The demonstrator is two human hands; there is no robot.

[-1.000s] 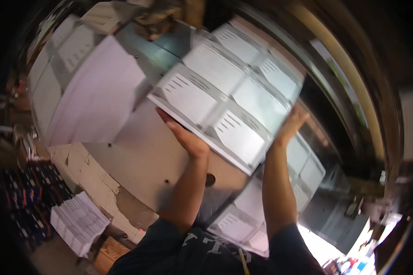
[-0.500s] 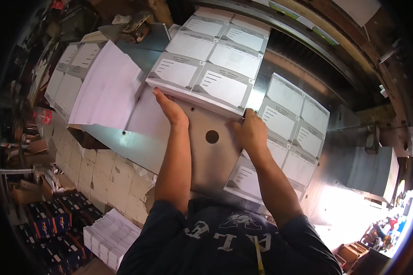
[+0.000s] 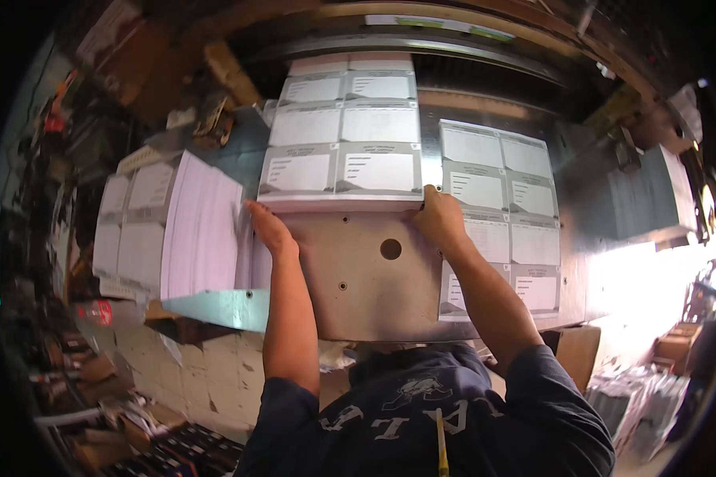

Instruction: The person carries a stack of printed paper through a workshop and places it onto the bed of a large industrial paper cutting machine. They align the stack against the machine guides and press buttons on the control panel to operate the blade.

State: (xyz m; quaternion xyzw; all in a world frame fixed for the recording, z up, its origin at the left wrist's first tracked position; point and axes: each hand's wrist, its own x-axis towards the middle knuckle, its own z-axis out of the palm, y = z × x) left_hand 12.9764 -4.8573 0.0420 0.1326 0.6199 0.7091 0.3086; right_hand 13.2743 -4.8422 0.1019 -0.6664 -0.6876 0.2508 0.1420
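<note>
A thick, squared stack of printed paper sheets [image 3: 301, 172], with grey and white panels, lies on the metal table in the middle. My left hand [image 3: 272, 229] is at its near left corner, fingers stretched out against the edge. At the near right corner, my right hand [image 3: 440, 216] has its fingers curled on the stack, some of them hidden from view. Close by my right forearm lies a second stack of similar printed sheets [image 3: 476, 230]. A pile of sheets with pale lilac backs [image 3: 203, 226] leans over on the left, next to more printed sheets [image 3: 130, 230].
The metal table [image 3: 358, 306] has a round dark hole [image 3: 391, 249] and small fittings. A machine beam [image 3: 453, 44] crosses behind the stacks. Another paper stack [image 3: 652, 195] stands at far right. A cardboard box [image 3: 574, 354] and bundled papers [image 3: 640, 405] sit below on the right.
The view has turned and shifted, so the table now appears straighter. Both hands stay at the near corners of the middle stack.
</note>
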